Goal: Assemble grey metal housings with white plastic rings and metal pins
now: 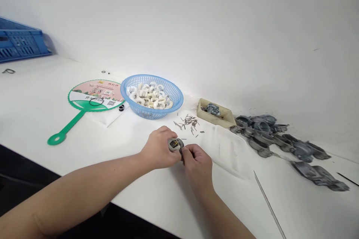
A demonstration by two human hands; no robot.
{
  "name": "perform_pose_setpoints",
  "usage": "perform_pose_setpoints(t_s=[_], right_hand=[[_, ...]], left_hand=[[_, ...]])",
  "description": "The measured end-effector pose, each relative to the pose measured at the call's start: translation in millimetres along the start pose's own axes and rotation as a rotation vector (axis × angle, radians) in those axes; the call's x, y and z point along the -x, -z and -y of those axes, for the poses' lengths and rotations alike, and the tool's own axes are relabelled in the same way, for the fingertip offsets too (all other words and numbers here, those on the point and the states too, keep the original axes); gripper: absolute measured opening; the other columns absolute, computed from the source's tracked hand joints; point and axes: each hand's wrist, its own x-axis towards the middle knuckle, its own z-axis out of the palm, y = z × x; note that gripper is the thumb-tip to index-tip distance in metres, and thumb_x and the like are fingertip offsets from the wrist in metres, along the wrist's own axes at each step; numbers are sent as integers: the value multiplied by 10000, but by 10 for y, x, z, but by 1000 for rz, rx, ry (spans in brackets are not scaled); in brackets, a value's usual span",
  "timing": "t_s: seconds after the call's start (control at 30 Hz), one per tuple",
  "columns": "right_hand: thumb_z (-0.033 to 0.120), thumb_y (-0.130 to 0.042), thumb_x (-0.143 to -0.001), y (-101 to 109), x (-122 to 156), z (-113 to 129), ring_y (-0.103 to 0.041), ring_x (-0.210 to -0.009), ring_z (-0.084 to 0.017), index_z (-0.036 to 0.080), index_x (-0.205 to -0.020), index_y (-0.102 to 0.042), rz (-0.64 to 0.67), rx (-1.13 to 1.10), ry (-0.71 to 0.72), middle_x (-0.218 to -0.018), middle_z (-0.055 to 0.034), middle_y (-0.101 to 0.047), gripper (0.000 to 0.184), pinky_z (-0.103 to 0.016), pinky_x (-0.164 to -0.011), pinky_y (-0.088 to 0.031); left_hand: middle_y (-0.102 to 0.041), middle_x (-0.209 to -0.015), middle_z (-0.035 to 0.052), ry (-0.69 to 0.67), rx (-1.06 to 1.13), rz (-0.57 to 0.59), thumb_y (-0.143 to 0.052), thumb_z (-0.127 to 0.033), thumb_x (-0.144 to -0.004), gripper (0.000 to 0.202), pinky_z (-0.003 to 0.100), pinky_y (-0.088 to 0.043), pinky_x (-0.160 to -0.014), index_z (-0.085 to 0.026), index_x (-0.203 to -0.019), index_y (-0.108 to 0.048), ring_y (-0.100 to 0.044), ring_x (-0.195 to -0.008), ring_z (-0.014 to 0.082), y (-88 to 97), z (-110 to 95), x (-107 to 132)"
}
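Observation:
My left hand (pixel 159 149) is closed around a small grey metal part (pixel 175 144) with a brassy inside, held just above the white table (pixel 42 108). My right hand (pixel 197 162) pinches at the part's lower right edge, fingers pressed together on something too small to name. Just beyond the hands lies a scatter of thin metal pins (pixel 187 123).
A blue basket (pixel 174 101) of white rings stands behind the hands, a green hand fan (pixel 89 101) to its left. A beige tray (pixel 221 119) and a heap of grey metal housings (pixel 280 140) lie right. A white plastic tray (pixel 230 151), thin rod (pixel 269 205) and blue crate (pixel 19 41) also show.

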Motion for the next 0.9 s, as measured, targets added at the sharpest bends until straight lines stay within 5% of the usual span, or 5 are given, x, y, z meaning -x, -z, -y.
perform_pose_setpoints(t_s=[0.37,0.9], right_hand=[[318,-564,-690,17,-84,-64,-371,-463,-93,179,-552,-506,75,-133,25,-462,32,-442,204,-218,-427,-307],[315,-545,-677,21,-64,-96,-400,-459,-105,194,-539,-492,61,-121,5,-463,30,-454,191,-226,-427,-316]], left_hand=[[-605,-779,42,82,3,14,-653,-214,-544,224,300,-511,-637,-172,-764,-646,-596,-692,174,0,-9,-4],[-625,-753,34,7,47,9,-649,-163,-538,228,297,-509,-655,-177,-766,-650,-602,-708,174,8,9,14]])
